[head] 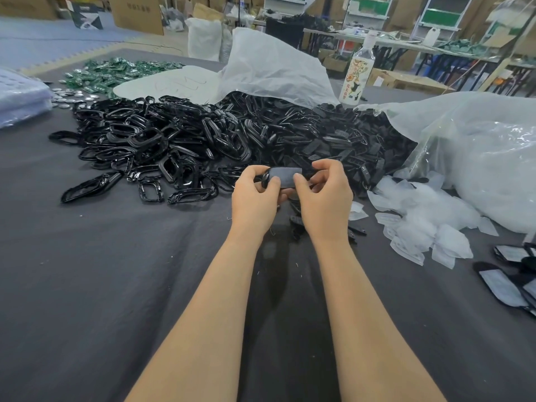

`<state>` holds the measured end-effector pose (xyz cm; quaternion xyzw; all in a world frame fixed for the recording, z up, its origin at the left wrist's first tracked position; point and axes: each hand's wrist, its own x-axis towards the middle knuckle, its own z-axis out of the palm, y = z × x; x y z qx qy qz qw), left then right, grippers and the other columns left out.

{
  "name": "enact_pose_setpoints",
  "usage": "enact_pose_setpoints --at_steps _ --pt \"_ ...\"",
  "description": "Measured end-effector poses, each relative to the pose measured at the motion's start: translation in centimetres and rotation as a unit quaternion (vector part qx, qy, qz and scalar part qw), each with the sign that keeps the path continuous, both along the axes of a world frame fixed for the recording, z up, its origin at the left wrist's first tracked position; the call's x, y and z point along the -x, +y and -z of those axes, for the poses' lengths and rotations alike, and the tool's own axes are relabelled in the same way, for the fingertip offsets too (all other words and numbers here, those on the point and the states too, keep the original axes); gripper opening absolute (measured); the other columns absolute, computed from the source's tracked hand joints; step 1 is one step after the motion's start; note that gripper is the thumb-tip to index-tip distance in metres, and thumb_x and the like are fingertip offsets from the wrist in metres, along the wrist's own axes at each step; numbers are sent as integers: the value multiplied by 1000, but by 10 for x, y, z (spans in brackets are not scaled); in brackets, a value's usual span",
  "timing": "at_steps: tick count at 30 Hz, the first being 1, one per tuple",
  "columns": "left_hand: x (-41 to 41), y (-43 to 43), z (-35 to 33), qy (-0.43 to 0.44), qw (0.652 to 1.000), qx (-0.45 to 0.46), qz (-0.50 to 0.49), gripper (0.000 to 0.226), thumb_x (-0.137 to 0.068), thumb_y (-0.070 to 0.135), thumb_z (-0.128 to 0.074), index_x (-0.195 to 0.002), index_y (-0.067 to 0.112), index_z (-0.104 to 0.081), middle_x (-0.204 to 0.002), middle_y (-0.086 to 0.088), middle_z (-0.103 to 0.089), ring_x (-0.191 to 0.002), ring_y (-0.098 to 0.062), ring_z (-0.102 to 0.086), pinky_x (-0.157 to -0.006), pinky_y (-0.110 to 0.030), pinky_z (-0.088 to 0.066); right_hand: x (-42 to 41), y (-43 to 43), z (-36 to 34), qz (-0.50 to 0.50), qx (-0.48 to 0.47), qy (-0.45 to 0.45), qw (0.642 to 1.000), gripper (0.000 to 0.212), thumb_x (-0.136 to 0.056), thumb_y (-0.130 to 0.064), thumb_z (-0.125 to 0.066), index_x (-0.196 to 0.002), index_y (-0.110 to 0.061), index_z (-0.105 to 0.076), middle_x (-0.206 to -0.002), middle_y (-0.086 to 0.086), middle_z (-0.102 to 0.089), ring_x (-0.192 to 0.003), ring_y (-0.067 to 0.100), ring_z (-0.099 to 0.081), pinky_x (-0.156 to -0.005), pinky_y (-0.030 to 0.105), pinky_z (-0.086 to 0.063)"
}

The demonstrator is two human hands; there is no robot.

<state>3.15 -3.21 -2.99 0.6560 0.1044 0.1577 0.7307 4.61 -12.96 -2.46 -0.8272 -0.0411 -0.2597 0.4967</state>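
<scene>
Item in hand: small black plastic part (285, 177) with a flat, matte dark-grey face, held above the table between both hands, on the near side of the heaps.
Left hand (255, 197): fingers curled round the part's rounded left end, thumb on its front edge.
Right hand (322, 195): thumb and forefinger pinch the part's right end; the other fingers are curled loosely below it.
Surface: dark grey cloth (116, 285) covering the table.
Stock beyond the hands: 1 heap of glossy black frames (145, 146) at left, running into 1 heap of flat matte black pieces (342, 140) at right. The second heap spills from under a white plastic sack (275, 65).
Right side: 1 large clear bag (478, 158), with a scatter of small translucent pouches (420, 227) just beside it.
Lower right edge: several bagged black pieces (504, 285) lying flat.
Far left: green circuit boards (116, 72), with silver discs (69, 95) near them.
Behind the heaps: 1 upright bottle (356, 74) with a printed label.
On the cloth under the hands: a few loose black parts (298, 224).
</scene>
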Motion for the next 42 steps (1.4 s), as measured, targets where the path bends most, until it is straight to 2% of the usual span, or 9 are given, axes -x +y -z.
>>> enact_pose_setpoints --at_steps 2,5,11,17,20,28,34,38,42 --pt "-1 0 -1 1 1000 25 1 18 -95 8 -55 -96 25 -52 -74 3 -69 -62 -3 -68 -69 -24 -57 -3 -3 0 -20 -46 64 997 29 -86 -21 -69 -111 -11 -58 -93 1 -60 -87 13 -57 -82 24 -46" --pt "0 -1 0 2 999 37 12 23 -95 8 -56 -91 30 -51 -78 1 -70 -70 -8 -71 -69 -23 -58 -5 -5 -1 -79 -122 156 977 18 -89 -19 -65 -104 -9 -65 -97 6 -69 -94 23 -65 -91 39 -52" --pt "1 -1 1 11 1000 11 13 21 -94 10 -57 -92 30 -52 -94 -12 -71 -86 -23 -72 -79 -31 -59 -6 -5 -1 -97 -157 168 968 6 -90 -13 -61 -91 -10 -66 -94 17 -71 -93 34 -67 -89 48 -53" --pt "0 -1 0 6 1000 -11 20 22 -94 9 -57 -90 30 -51 -94 -12 -70 -78 -16 -73 -74 -26 -59 -8 -7 2 -106 -182 173 962 16 -90 -8 -60 -79 -18 -65 -87 13 -71 -82 26 -66 -83 43 -54" --pt "0 -1 2 7 999 -34 28 14 -92 12 -62 -101 21 -57 -95 -10 -70 -80 -15 -72 -75 -29 -60 -8 -8 3 -116 -201 178 956 17 -90 -8 -61 -78 -19 -66 -80 4 -70 -79 20 -66 -77 34 -56" --pt "-2 3 5 26 999 -8 41 17 -91 7 -62 -91 24 -58 -88 -8 -71 -80 -19 -71 -82 -35 -59 -8 -10 3 -130 -218 182 950 8 -91 -14 -62 -95 -12 -69 -88 6 -72 -77 15 -67 -67 21 -55" --pt "-2 1 6 23 998 10 54 16 -91 5 -62 -91 20 -59 -94 -12 -71 -89 -22 -71 -79 -30 -59 -9 -8 4 -119 -221 162 954 10 -92 -6 -58 -93 -7 -68 -97 18 -70 -95 34 -67 -86 42 -55" --pt "-2 0 6 19 998 -1 55 17 -91 5 -62 -91 21 -58 -93 -11 -69 -88 -21 -71 -79 -30 -59 -11 -9 4 -126 -265 187 937 13 -91 -4 -58 -85 -10 -68 -85 11 -70 -85 28 -65 -85 41 -54" --pt "-1 0 5 18 999 -24 45 15 -90 9 -62 -89 23 -58 -94 -10 -70 -89 -22 -71 -79 -32 -59 -11 -8 5 -136 -274 203 930 11 -92 -5 -58 -88 -7 -69 -95 21 -70 -93 38 -65 -92 52 -52"
